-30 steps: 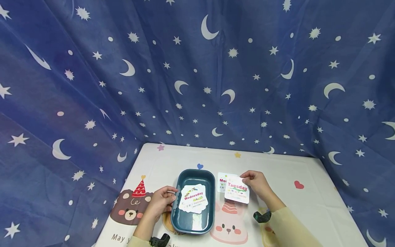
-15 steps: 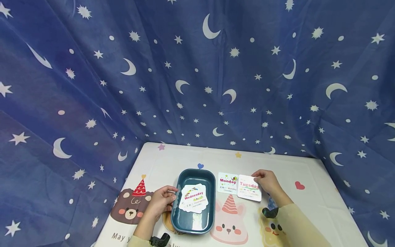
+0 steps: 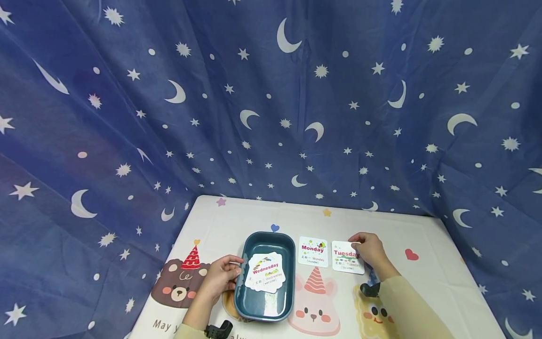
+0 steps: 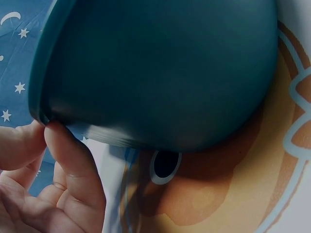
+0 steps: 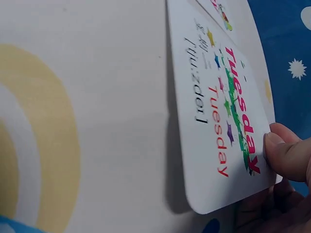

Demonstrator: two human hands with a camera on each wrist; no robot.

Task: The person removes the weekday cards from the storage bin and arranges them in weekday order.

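Observation:
My right hand [image 3: 369, 248] pinches the Tuesday card [image 3: 347, 263] by its upper right corner. In the right wrist view that card [image 5: 214, 145] casts a shadow along its near edge, and the thumb lies over its printed face. Just left of it, the Monday card [image 3: 312, 260] lies flat on the table, a narrow gap between them. My left hand [image 3: 221, 278] pinches the left rim of a dark teal tray [image 3: 290, 292], thumb and forefinger meeting there in the left wrist view. Inside the tray lies a loose stack of cards [image 3: 266, 275], Wednesday uppermost.
A white tablecloth [image 3: 237, 214] with printed bear, rabbit and biscuit figures covers the table. Behind and to the sides hangs a blue curtain [image 3: 271, 117] with moons and stars. Each wrist carries a small black camera mount [image 3: 219, 329].
My right hand has carried the Tuesday card rightward, off the Monday card, which shows whole now, and lowered it beside it. The left hand and the tray have stayed put.

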